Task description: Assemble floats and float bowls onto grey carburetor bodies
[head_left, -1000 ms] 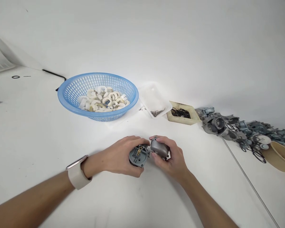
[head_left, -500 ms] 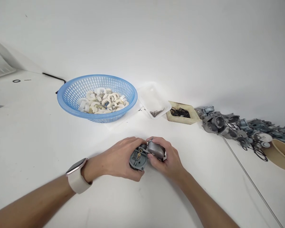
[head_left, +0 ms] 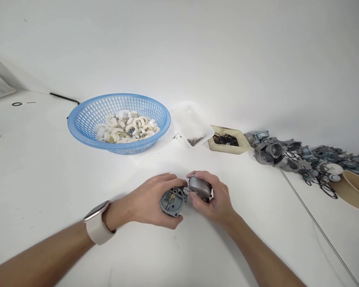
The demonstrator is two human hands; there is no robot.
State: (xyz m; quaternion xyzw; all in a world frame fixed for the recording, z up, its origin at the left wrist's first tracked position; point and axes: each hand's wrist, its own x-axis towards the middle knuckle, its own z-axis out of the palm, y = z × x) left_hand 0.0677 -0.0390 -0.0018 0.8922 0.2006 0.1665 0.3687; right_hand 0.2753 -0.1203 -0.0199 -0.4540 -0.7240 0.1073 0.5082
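Observation:
My left hand is wrapped round a grey metal carburetor body, its open round underside with brass jets facing up toward me. Just to the right, my right hand grips a smooth grey metal float bowl between thumb and fingers. The two parts are held close side by side above the white table; whether they touch is hard to see. Fingers cover the far edge of the body and the right side of the bowl.
Beyond my hands stand a blue basket of white floats, a white tray with small pins, and a cream tray of black rings. Metal carburetor parts are piled at right by a beige container. A thin rod lies nearby.
The float bowl in my right hand has shifted slightly right, away from the carburetor body. The body has turned a little in my left hand. The view has moved slightly.

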